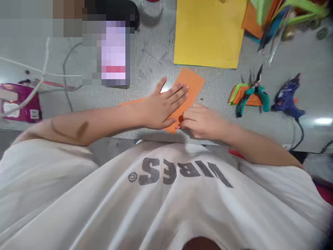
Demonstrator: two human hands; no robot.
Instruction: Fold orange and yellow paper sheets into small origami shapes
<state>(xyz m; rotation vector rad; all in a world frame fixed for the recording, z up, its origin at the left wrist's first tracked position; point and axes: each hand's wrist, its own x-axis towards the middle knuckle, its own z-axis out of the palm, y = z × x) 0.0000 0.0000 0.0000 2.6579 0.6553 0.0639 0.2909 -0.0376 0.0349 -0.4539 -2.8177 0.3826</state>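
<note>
An orange sheet of paper (191, 81) lies slanted on the grey table near its front edge. My left hand (165, 102) rests flat across the sheet with its fingers spread. Another strip of orange (132, 101) shows behind my left wrist. At the sheet's lower right edge my right hand (196, 121) is closed, its fingers curled together. A small pinkish-red tip shows by the right fingertips; what they hold is too small to name.
A yellow sheet (208, 34) lies beyond my hands. To the right are green-handled pliers (253, 95) on small coloured papers and a blue glue gun (288, 97) with a cord. A phone (113, 52), white cables (47, 73) and a purple packet (23, 104) are on the left.
</note>
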